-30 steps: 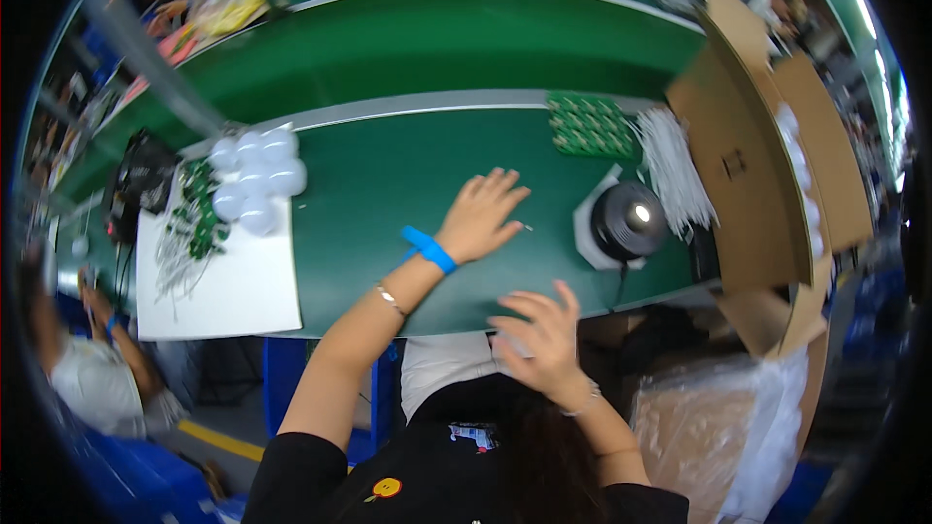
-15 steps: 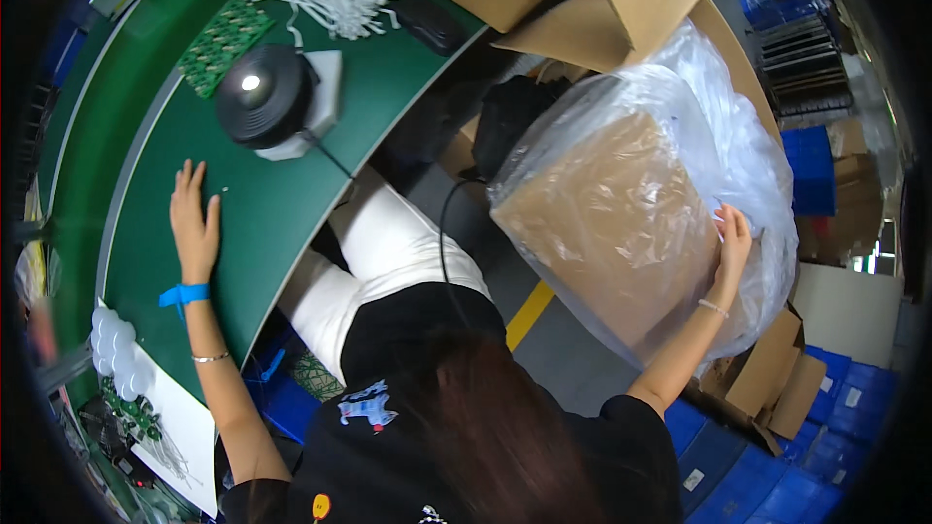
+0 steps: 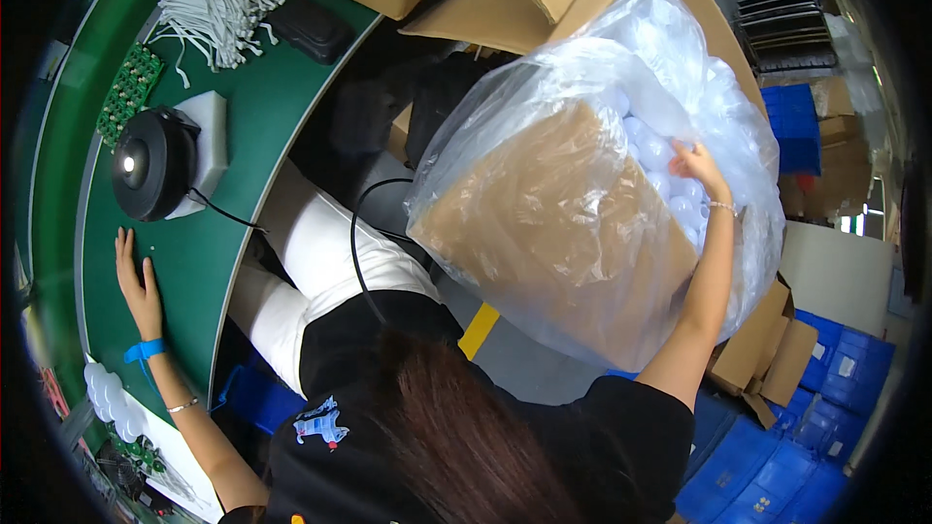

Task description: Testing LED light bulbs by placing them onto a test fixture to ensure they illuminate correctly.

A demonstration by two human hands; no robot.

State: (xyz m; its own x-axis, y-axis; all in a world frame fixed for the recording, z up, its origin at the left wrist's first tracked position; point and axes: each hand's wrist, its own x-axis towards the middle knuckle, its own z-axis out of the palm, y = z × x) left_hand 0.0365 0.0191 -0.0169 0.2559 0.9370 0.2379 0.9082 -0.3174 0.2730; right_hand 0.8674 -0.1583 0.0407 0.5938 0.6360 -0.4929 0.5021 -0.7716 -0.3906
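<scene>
My left hand [image 3: 139, 289] lies flat on the green tabletop [image 3: 209, 262], fingers stretched and nothing held. Beyond it a black round lamp-like device [image 3: 150, 167] with a bright spot rests against a white foam block [image 3: 209, 136]. On my right, a large clear plastic bag [image 3: 544, 126] lines a cardboard box, with a brown cardboard sheet [image 3: 544, 233] inside. My right hand [image 3: 701, 170] is in the bag's mouth, fingers loosely bent and apart, at several pale translucent rounded plastic pieces [image 3: 650, 150]. Nothing shows gripped in it.
Green circuit boards [image 3: 126, 97], a bundle of white cables [image 3: 218, 15] and a black case-like object [image 3: 311, 29] lie at the table's far end. White rounded covers [image 3: 112, 403] sit near left. Blue bins [image 3: 845, 369] and an open carton [image 3: 767, 349] stand at right. A black cable [image 3: 354, 243] crosses my lap.
My right hand has moved from the bag's outer side to the pale plastic pieces, which now show more plainly. The view has turned right; my left hand still rests on the table.
</scene>
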